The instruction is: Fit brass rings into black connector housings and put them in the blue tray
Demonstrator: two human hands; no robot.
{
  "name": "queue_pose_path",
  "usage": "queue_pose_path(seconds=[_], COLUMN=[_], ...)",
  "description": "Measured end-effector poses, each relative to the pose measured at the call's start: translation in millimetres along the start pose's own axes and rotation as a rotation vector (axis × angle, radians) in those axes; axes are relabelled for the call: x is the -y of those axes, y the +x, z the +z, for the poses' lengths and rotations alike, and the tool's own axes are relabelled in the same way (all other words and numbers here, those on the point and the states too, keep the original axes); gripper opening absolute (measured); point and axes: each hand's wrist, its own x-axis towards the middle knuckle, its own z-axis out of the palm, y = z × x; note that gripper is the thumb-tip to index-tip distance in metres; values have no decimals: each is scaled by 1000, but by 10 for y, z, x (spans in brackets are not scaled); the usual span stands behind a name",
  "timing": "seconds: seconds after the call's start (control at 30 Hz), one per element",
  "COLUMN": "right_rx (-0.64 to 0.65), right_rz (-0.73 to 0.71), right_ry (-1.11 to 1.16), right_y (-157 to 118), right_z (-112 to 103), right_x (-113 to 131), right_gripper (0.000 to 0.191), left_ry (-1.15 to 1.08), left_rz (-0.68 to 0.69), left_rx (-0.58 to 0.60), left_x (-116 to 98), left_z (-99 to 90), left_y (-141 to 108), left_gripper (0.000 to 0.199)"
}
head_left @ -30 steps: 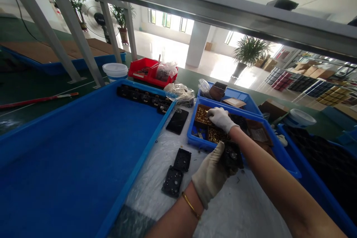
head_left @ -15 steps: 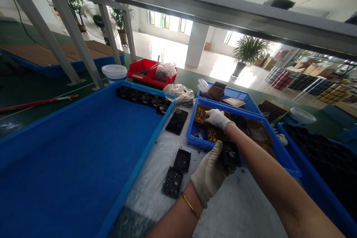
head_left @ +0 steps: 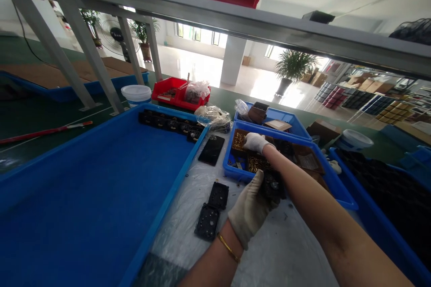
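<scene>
My left hand [head_left: 251,210], in a pale work glove, is closed around a black plastic housing [head_left: 273,184] with a small shiny spot on its face. My gloved right hand [head_left: 256,142] reaches into the blue bin, its fingers bunched at the small brass parts [head_left: 239,140] in a brown box. Whatever its fingertips pinch is hidden. Nearer me in that bin lie more brass pieces [head_left: 257,164]. Two black square plates [head_left: 207,222] lie to the left of my left hand on the plastic-covered table, with a black phone-like slab [head_left: 211,150] beyond them.
A large blue tray [head_left: 182,184] fills the left, a row of black housings [head_left: 171,124] along its far side. Red bins [head_left: 180,94] and a clear plastic bag [head_left: 214,117] stand behind. Another tray of black parts [head_left: 387,197] is at right. A metal shelf beam [head_left: 215,9] crosses above.
The view has tilted up slightly. My right hand stays at the brass parts, and my left hand still holds the black housing, with little other change.
</scene>
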Motion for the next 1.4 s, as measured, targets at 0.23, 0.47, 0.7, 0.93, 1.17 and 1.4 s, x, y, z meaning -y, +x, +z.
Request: queue_pose_path(seconds=[0.23,0.47,0.7,0.93,1.17,1.4], right_rx=[-225,-504,-822,-933,-909,-899], right_rz=[5,-178,-432,-517,-504,-491], right_ry=[297,655,679,467,403,410], right_y=[-290,-1214,-2054,-2220,-2212,-2241], right_z=[32,98,479,571,584,600], right_x=[-213,-472,-465,-328,-295,-303], right_gripper=[26,27,10,10,14,14], left_ry=[-33,-104,-159,-127,-59,-13], left_rz=[-9,18,-64,-49,-12,14], left_rx=[-28,-111,-218,-156,-62,-35], left_x=[-81,-142,-201,-178,-147,-116], left_z=[39,88,181,194,159,101], left_y=[-90,-23,-69,-96,-104,-91], left_gripper=[38,37,36,41,44,35])
